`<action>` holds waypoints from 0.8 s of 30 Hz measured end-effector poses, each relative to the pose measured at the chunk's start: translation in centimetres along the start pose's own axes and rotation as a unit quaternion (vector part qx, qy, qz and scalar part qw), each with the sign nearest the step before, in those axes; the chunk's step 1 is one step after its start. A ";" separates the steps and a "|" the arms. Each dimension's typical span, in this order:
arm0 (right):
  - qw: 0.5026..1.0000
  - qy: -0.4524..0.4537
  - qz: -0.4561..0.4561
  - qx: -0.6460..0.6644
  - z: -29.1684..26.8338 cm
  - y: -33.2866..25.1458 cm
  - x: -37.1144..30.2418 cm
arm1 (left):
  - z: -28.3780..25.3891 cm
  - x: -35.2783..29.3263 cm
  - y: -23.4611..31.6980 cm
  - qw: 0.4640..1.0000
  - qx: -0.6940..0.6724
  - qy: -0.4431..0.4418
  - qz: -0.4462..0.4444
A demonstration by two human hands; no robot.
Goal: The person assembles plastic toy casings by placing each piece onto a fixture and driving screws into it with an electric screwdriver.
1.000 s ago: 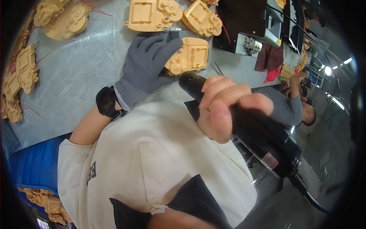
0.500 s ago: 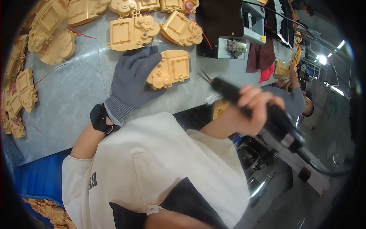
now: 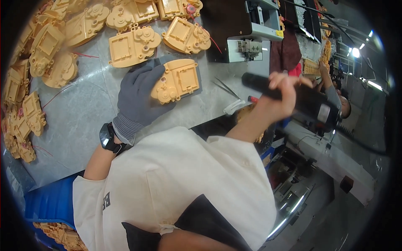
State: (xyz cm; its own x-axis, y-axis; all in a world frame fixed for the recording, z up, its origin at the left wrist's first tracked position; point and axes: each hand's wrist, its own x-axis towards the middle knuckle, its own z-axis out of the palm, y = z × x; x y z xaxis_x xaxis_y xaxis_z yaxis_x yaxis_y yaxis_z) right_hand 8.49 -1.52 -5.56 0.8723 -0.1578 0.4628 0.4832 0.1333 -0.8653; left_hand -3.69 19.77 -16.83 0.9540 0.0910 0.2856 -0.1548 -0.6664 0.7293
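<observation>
My left hand (image 3: 136, 96), in a grey knit glove, is closed round the left end of a yellow plastic housing (image 3: 187, 79). The housing lies on the grey table, its square recess and round bosses facing up. Raised at the right, my bare right hand (image 3: 285, 93) is wrapped round a black corded electric screwdriver (image 3: 315, 103). The screwdriver's narrow end points left, apart from the housing, and no bit can be made out. Metal tweezers (image 3: 226, 86) lie on the table between the housing and the screwdriver.
More yellow housings (image 3: 132, 47) with red wires cover the table's far and left parts. A black-and-grey machine (image 3: 251, 48) stands far right, beside a dark red cloth (image 3: 285, 54). A blue bin (image 3: 50, 198) is at lower left. A co-worker (image 3: 335, 94) sits at the right.
My right hand has lifted the screwdriver slightly and to the right, uncovering the tweezers. The left hand still holds the housing; the whole view has shifted a little.
</observation>
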 end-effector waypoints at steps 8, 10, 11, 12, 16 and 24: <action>0.974 -0.163 0.021 0.156 7.0 -2.3 -5.3 | -0.2 0.0 0.0 1.000 -0.010 -0.028 0.002; 0.980 -0.167 0.017 0.103 8.8 -2.4 -4.9 | -0.2 0.0 0.1 0.999 -0.049 0.006 -0.003; 0.985 -0.167 0.013 0.048 9.4 -2.3 -4.7 | -0.3 0.0 0.1 0.999 -0.048 0.012 -0.008; 0.983 -0.178 0.014 0.045 9.6 -2.1 -4.5 | -0.4 0.0 0.2 0.997 -0.067 0.021 -0.013; 0.981 -0.158 0.057 0.101 11.0 -1.9 -4.5 | -0.6 0.0 0.2 0.995 -0.093 0.025 -0.017; 0.983 -0.167 0.075 0.017 12.5 -0.8 -4.3 | -0.8 0.1 -0.3 0.995 -0.100 0.017 -0.013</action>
State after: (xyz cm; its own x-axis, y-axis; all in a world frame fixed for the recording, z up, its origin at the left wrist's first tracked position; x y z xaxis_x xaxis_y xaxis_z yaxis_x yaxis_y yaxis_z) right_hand 5.27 11.23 -4.42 0.9069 0.1958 0.3730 0.3448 0.1637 -0.9243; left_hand -3.73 20.61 -16.53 0.9496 0.1332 0.2837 -0.1820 -0.5026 0.8452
